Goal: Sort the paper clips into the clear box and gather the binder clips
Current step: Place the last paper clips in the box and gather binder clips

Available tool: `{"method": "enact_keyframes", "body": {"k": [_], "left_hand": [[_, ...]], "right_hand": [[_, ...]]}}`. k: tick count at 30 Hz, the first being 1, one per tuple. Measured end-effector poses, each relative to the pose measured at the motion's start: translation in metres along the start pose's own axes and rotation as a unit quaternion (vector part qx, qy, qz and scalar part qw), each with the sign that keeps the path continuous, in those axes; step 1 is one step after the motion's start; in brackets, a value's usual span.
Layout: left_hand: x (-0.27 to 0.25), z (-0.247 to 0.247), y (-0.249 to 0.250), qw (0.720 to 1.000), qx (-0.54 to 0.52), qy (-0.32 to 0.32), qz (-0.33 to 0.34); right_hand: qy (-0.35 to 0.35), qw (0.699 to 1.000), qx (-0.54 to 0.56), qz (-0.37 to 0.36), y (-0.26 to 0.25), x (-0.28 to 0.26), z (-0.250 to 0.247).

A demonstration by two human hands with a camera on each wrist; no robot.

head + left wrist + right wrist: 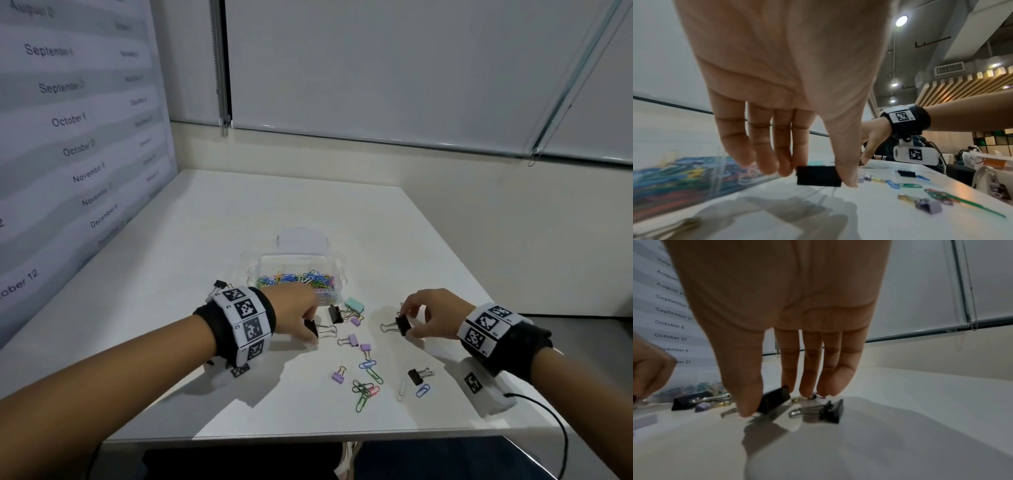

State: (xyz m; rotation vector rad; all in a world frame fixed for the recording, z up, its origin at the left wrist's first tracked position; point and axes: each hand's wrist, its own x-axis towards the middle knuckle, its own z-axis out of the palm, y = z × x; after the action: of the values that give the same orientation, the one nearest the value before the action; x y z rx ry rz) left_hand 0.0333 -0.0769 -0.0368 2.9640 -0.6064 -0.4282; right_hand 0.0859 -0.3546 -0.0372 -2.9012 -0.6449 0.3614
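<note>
Far left: a calendar wall [78,137], dates in rows. Near it, one black clip [220,284] half hidden behind the left wristband.

Next, left hand [296,313], thumb and fingers pinching a black binder clip [311,328] by its body, wire handles pointing right, low over the table [171,308] (the left wrist view suggests it hangs just clear of the surface; too blurred to be sure).

Just beyond that hand: clear box [337,274], lid tipped back, already full of coloured paper clips [298,279].

Centre: another black clip [335,314], a mint one [354,304], several small lilac ones [352,340], all loose and near each other. Nearer: loose paper clips [364,390], tangled green, red, blue, plus a white and a blue one further right, still to be boxed.

Right of centre: right hand [428,318], thumb and forefinger gripping a second black binder clip [403,324], handles pointing left. Near right: one more black clip [416,376] lying free.

Risks, as judged from here: a two-finger pinch on a smooth clip body slipping, dropping the clip onto the pile and scattering the lilac ones; a handle snagging a paper clip and dragging it along; a sweep of the left wrist knocking the box, so close beside it; tangled paper clips lifting as a clump and shedding some short of the box.
</note>
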Motion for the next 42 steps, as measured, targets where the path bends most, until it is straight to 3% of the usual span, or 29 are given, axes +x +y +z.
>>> {"method": "enact_keyframes", "body": {"k": [6,10,16,21,26,33,42], "left_hand": [[0.008,0.004,-0.002,0.999,0.020,-0.023,-0.018],[0.006,0.001,0.012,0.999,0.045,-0.019,-0.021],[-0.009,-0.001,0.061,0.998,0.000,0.008,0.066],[-0.008,0.012,0.083,0.992,-0.027,-0.042,0.115],[-0.006,0.018,0.087,0.993,-0.005,-0.067,0.097],[0.001,0.022,0.084,0.992,-0.073,-0.067,0.083],[0.014,0.020,0.082,0.990,-0.110,-0.033,0.083]], "right_hand": [[0.028,0.999,0.009,-0.043,-0.002,-0.017,0.004],[-0.045,0.995,0.059,-0.063,-0.008,-0.035,0.007],[-0.079,0.990,0.101,-0.058,-0.006,-0.043,0.018],[-0.025,0.996,0.082,-0.033,-0.003,-0.037,0.014],[-0.015,0.998,0.032,-0.042,-0.005,-0.046,0.008],[-0.112,0.990,0.075,-0.043,-0.003,-0.066,0.012],[-0.063,0.985,0.150,-0.051,-0.037,-0.052,0.031]]}}
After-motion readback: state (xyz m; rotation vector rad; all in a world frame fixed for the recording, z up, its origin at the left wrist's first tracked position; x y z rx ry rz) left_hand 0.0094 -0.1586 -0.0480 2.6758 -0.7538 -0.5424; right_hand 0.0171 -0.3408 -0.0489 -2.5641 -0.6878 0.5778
